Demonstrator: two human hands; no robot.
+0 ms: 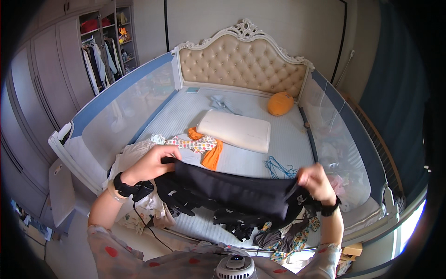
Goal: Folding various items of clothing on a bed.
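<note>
A black garment (pixel 232 188) with small white marks hangs stretched between my two hands, over the near part of the bed. My left hand (pixel 157 162) pinches its upper left corner, and my right hand (pixel 317 182) grips the upper right corner. The top edge runs nearly straight from one hand to the other, while the lower folds hang loose. What kind of garment it is, I cannot tell. Below it, a heap of patterned and dark clothes (pixel 290 239) lies at the bed's near edge, partly covered by the black cloth.
A white pillow (pixel 234 130) lies mid-bed beside orange and patterned clothes (pixel 204 146). Blue hangers (pixel 280 167) are to its right; an orange cushion (pixel 280 103) sits near the headboard (pixel 241 63). Mesh bed rails (pixel 127 109) flank both sides. An open wardrobe (pixel 104 51) stands left.
</note>
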